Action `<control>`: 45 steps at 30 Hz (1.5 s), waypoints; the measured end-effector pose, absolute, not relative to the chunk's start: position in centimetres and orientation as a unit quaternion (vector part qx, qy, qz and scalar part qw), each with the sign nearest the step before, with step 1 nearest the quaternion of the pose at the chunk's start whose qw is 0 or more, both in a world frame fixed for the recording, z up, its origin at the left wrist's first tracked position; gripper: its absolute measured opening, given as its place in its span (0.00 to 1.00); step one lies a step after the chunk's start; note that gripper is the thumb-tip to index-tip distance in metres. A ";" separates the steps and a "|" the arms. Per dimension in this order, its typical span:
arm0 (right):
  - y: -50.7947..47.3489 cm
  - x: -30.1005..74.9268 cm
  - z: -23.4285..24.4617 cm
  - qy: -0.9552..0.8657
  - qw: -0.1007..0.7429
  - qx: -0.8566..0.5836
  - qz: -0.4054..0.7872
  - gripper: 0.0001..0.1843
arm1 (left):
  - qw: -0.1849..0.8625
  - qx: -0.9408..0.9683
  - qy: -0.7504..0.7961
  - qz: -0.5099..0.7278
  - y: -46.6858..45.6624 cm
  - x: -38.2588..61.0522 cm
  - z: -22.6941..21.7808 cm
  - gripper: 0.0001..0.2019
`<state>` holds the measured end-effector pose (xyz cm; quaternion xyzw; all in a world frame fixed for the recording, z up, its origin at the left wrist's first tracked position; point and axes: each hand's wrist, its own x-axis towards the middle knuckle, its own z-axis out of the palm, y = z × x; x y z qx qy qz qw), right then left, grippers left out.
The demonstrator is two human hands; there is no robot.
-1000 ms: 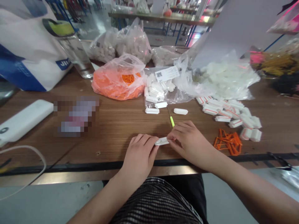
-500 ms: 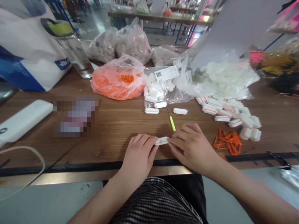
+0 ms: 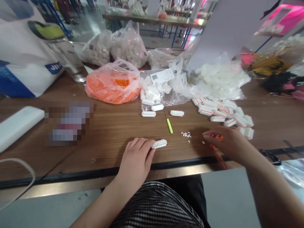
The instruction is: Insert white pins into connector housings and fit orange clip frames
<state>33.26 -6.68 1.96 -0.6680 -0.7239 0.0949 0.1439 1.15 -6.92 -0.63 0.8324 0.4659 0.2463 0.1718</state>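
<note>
My left hand [image 3: 138, 155] pinches one end of a white plastic connector housing [image 3: 160, 144], which has a row of small slots along it. My right hand [image 3: 231, 142] is over the thin orange plastic frames [image 3: 220, 160] on the right and covers most of them. Its fingers are blurred, so whether they grip a frame does not show. Between the hands lie several tiny white pieces [image 3: 186, 135]. Beyond them rests a pick with a yellow-green handle [image 3: 169, 125], near loose white housings [image 3: 177, 113].
White housings with orange strips [image 3: 225, 110] are piled at the right. Behind stand an orange-filled bag [image 3: 111, 87], a clear bag of white housings [image 3: 182, 95] and a water bottle [image 3: 71, 60]. A white power bank [image 3: 21, 123] lies at the left.
My right hand has let go of the white connector housing and moved right to the orange frames. The tiny white pieces it covered now show. My left hand still holds the housing.
</note>
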 end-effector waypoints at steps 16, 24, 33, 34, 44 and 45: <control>-8.8 34.4 0.6 -0.812 0.130 -0.569 -0.008 0.12 | 0.167 0.836 0.460 0.249 -6.9 1.1 -0.5 0.07; -9.0 34.0 -0.3 -0.776 0.147 -0.612 0.051 0.14 | 0.167 0.834 0.467 0.244 -7.0 1.0 -0.5 0.07; -7.8 30.7 2.2 -0.733 0.191 -0.634 0.155 0.11 | 0.178 0.830 0.469 0.245 -7.0 1.2 -0.3 0.08; -7.6 29.6 2.6 -0.734 0.211 -0.622 0.171 0.11 | 0.180 0.829 0.469 0.244 -7.0 1.2 -0.3 0.08; -4.9 22.2 2.1 -0.791 0.237 -0.501 0.260 0.06 | 0.186 0.831 0.466 0.241 -7.0 1.3 -0.2 0.08; -4.9 22.1 2.0 -0.794 0.233 -0.500 0.254 0.07 | 0.186 0.830 0.467 0.239 -7.0 1.3 -0.2 0.08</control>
